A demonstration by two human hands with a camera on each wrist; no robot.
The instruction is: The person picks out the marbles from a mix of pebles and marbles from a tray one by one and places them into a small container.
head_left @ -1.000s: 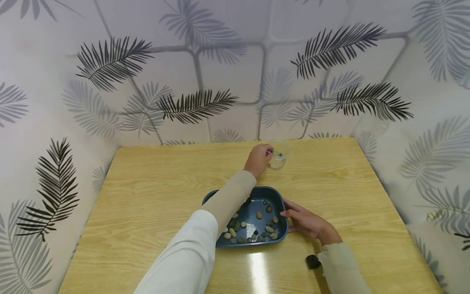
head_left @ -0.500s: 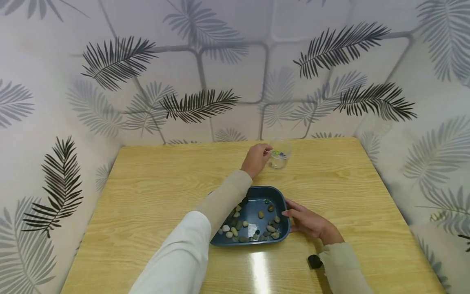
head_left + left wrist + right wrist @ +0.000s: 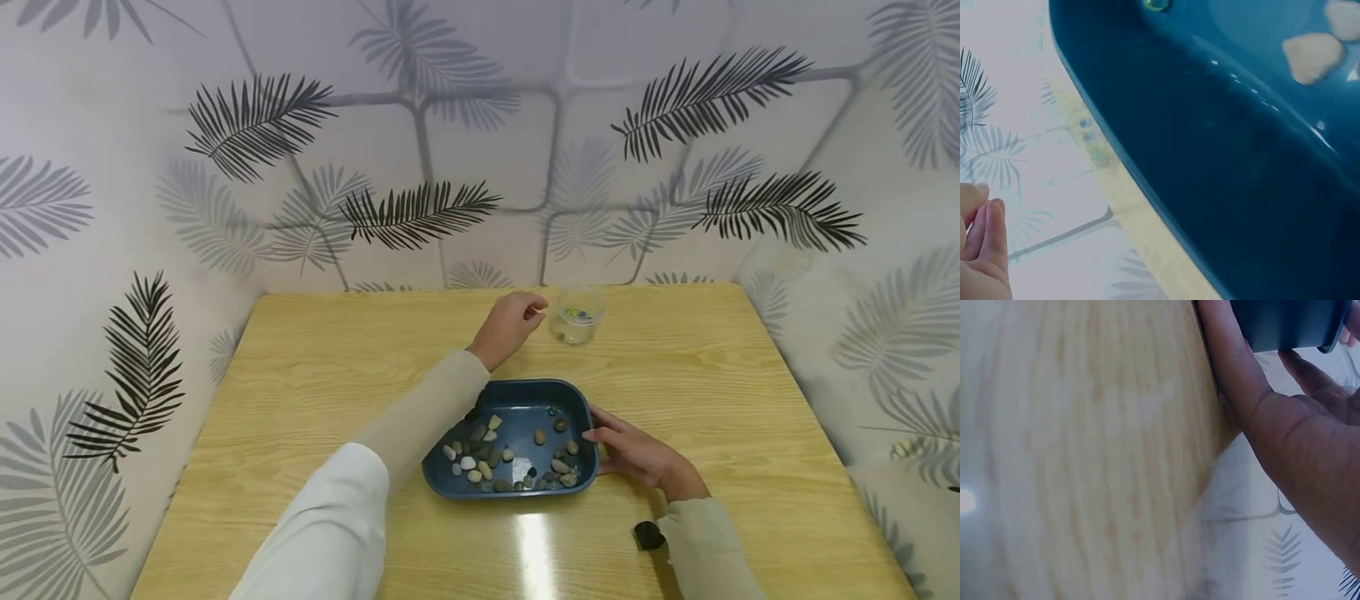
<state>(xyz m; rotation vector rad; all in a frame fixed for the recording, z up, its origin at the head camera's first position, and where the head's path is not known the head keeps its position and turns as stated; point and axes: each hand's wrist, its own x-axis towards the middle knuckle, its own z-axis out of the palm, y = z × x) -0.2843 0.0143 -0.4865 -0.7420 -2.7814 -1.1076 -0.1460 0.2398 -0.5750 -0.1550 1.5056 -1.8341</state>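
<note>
My left hand [image 3: 516, 321] hovers just left of a clear round cup [image 3: 576, 332], its fingers loosely bent and nothing seen between them. Several small green and blue marbles [image 3: 576, 313] sit in the cup. In the left wrist view, thumb and fingertips [image 3: 994, 219] come close together beyond the rim of a dark blue basin [image 3: 1147, 187]. Pebbles [image 3: 483, 469] of brown, grey and white lie scattered in the basin, with a green marble [image 3: 552, 411] near its far wall. My right hand [image 3: 637, 454] grips the basin's right side, thumb over the rim and fingers outside.
A small black object [image 3: 648, 536] lies beside the right sleeve. The wooden table [image 3: 337, 350] meets a leaf-patterned backdrop [image 3: 480, 150] at the back and both sides. The left sleeve [image 3: 427, 408] passes over the basin's left corner.
My left hand has drawn back leftward from the cup's rim, and its forearm has shifted left, uncovering more pebbles. My right hand stays on the basin. The head view has turned slightly left.
</note>
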